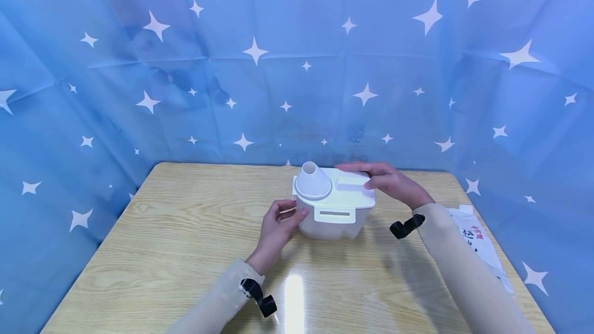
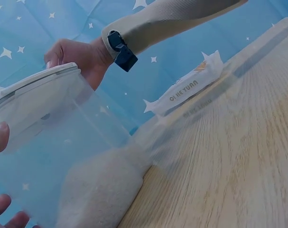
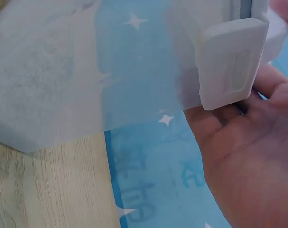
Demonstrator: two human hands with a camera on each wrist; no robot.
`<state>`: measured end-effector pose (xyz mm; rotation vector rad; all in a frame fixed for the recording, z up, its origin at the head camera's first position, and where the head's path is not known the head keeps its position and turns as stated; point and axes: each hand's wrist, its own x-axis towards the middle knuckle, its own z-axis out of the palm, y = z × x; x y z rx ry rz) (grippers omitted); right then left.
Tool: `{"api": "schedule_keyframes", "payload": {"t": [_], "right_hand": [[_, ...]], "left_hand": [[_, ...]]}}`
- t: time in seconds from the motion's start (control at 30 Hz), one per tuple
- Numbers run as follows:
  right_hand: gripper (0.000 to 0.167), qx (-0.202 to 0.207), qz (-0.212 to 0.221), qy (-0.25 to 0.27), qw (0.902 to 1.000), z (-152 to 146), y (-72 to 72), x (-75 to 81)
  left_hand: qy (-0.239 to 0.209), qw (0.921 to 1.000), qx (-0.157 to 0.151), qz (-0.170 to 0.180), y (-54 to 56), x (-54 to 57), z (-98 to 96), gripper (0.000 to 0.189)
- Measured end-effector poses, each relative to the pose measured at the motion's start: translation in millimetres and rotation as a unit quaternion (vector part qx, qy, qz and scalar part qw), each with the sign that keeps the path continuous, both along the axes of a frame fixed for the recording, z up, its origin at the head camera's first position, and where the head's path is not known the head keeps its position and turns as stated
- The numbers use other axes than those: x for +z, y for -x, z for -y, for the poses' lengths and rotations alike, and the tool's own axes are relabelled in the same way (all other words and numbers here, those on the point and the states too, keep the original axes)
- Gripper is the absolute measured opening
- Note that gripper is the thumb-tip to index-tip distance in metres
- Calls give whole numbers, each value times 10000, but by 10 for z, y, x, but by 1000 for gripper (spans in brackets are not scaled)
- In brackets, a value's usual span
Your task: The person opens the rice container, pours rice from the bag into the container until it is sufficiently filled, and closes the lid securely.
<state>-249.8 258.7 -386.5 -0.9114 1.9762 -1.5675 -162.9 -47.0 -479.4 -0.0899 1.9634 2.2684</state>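
A clear-walled rice container (image 1: 325, 230) with a white lid (image 1: 345, 201) is at the table's far side. On the lid's left part stands a white cone-shaped cup (image 1: 313, 183); a latch (image 1: 335, 215) is on the front. My left hand (image 1: 276, 226) grips the container's left side, thumb towards the front. My right hand (image 1: 392, 182) holds the lid's right far edge, its thumb on top. In the right wrist view, its fingers curl behind a white side latch (image 3: 229, 69), partly hidden. White grains like rice (image 2: 101, 190) lie low inside the container.
A white printed package (image 1: 480, 244) lies along the table's right edge, beside my right forearm. The wooden table (image 1: 185, 251) ends at a blue star-patterned curtain (image 1: 297, 81) behind and at both sides. A black wrist camera is strapped to each sleeve.
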Motion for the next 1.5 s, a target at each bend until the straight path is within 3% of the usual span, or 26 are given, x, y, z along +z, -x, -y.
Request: {"api": "schedule_keyframes", "payload": {"t": [0.13, 0.27, 0.4, 0.5, 0.7, 0.87, 0.97, 1.13, 1.5], "right_hand": [[58, -140, -157, -252, 9995, -7, -34, 23], [53, -594, -654, -737, 9934, -7, -136, 74], [54, -1146, -1415, -1269, 9751, 6, -281, 114], [60, -1547, -1713, -1525, 9610, 32, -392, 125], [90, -2205, -1369, -1638, 9518, 101, -624, 66], [108, -2605, -741, -1630, 9487, 154, -781, -46], [109, -2641, -473, -1491, 9517, 201, -818, -116], [105, -2694, -446, -1219, 9543, 279, -828, -215], [109, -3133, -267, -1094, 9430, 316, -834, -417]], "left_hand": [[137, 9999, -97, 7, 12, -7, 21, 62], [438, 9985, -293, -142, 58, -7, 95, 60], [587, 9952, -554, -558, 125, 27, 203, 61], [683, 9905, -735, -941, 184, 92, 274, 69], [1025, 9799, -1084, -1323, 291, 250, 302, 81], [1118, 9756, -1425, -1244, 313, 286, 272, 89], [1129, 9746, -1585, -1105, 301, 285, 234, 93], [1176, 9723, -1686, -1111, 274, 278, 148, 92], [1271, 9724, -1479, -1284, 225, 251, 95, 84]]}}
